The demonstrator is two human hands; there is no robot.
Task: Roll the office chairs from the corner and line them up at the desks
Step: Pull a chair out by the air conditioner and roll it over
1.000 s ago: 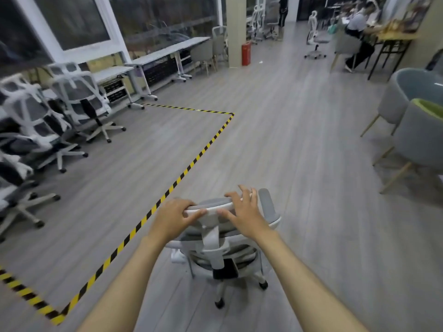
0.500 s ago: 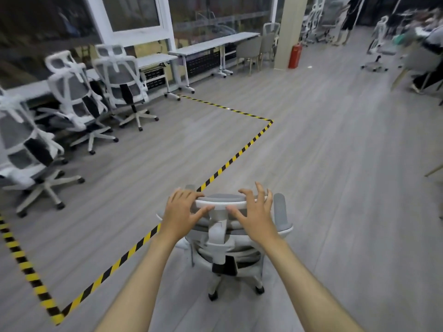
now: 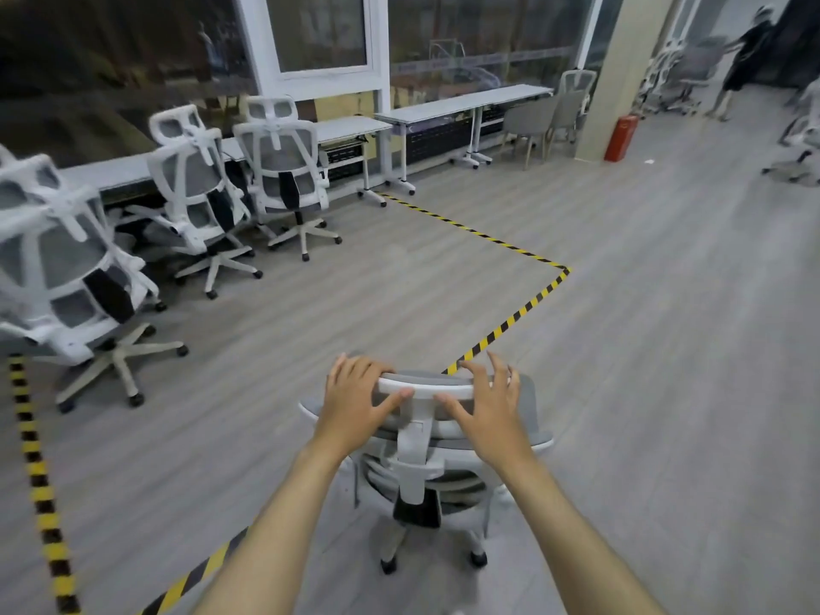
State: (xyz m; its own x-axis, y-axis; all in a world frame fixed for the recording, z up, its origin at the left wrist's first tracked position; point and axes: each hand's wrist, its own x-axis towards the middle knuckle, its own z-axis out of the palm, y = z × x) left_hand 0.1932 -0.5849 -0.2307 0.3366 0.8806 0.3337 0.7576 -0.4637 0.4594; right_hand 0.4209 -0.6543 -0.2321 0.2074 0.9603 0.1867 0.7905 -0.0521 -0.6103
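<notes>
A white-framed office chair with grey mesh [image 3: 426, 441] stands right in front of me on its castors, its back toward me, over the yellow-black floor tape [image 3: 510, 319]. My left hand [image 3: 355, 401] grips the left end of its headrest, fingers curled over the top and thumb on the near side. On the right end rests my right hand [image 3: 488, 410], its fingers spread and fairly straight. Three matching chairs [image 3: 284, 170] [image 3: 195, 188] [image 3: 57, 268] stand along the long white desks [image 3: 350, 124] under the windows at left.
More white desks [image 3: 466, 97] run toward a beige pillar [image 3: 616, 59] with a red fire extinguisher [image 3: 620, 137] at its foot and grey side chairs [image 3: 532, 115] beside it. A person [image 3: 745, 59] stands far right among other chairs. Bare wood floor lies ahead and right.
My view and the chair have swung left toward the desks; the lined-up chairs now look nearer. Both hands have stayed on the headrest.
</notes>
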